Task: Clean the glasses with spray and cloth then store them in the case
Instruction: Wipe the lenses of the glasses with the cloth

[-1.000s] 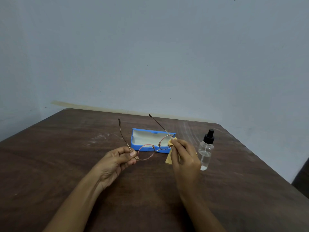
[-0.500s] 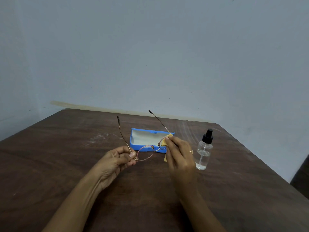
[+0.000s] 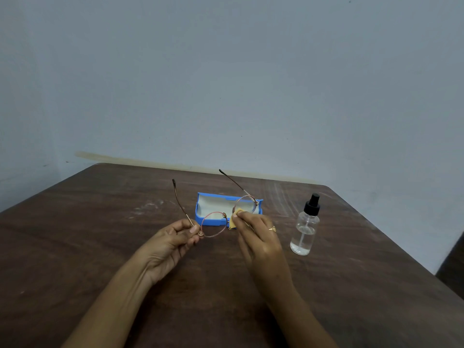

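Thin round metal-framed glasses (image 3: 214,224) hang above the brown table, temples open and pointing away from me. My left hand (image 3: 173,242) pinches the frame at its left hinge. My right hand (image 3: 253,232) pinches a small yellow cloth (image 3: 235,218) against the lower inner part of the right lens. Behind the glasses lies the open blue case (image 3: 208,221) with a white lining. A clear spray bottle (image 3: 305,228) with a black nozzle stands upright to the right of my right hand, apart from it.
The dark wooden table (image 3: 100,247) stretches wide on both sides, its far edge against a pale blue wall and its right edge running diagonally past the bottle. Faint white scuff marks show left of the case.
My right hand has slid the cloth from the outer edge of the right lens down toward the bridge. The glasses have tilted slightly; the left hand keeps its hold.
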